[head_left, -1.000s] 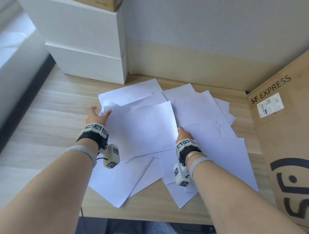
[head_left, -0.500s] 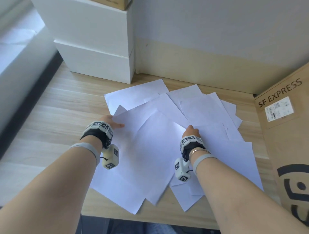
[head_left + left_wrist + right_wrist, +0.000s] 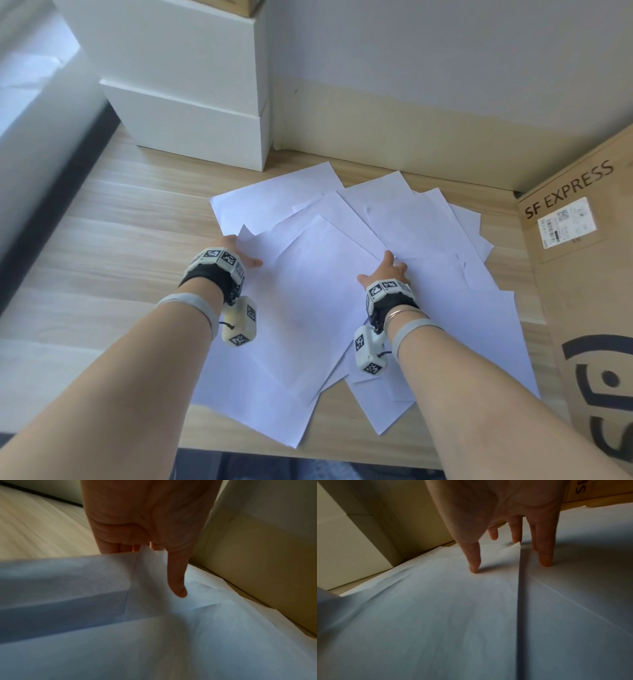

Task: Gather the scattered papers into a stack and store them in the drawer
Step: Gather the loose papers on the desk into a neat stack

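Note:
Several white paper sheets (image 3: 325, 291) lie overlapped and askew on the wooden desk (image 3: 120, 240). My left hand (image 3: 239, 255) holds the left edge of the top sheets. In the left wrist view its thumb (image 3: 177, 585) lies on top of the paper (image 3: 85, 574) and its fingers go under the lifted edge. My right hand (image 3: 390, 269) rests on the pile to the right with its fingers spread. In the right wrist view its thumb (image 3: 474, 563) presses the top sheet (image 3: 436, 615), and the fingertips (image 3: 545, 559) touch the sheet beside it. A white drawer unit (image 3: 191, 102) stands at the back left, closed.
A large cardboard box (image 3: 589, 274) marked SF EXPRESS stands against the papers' right side. A wall runs behind the desk. A dark strip (image 3: 51, 192) borders the desk on the left. Some sheets reach nearly to the desk's front edge (image 3: 239, 448).
The top sheet has turned and slid toward the desk's front. My left hand shifted right onto the sheets' edge, and my right hand now spreads its fingers on the pile.

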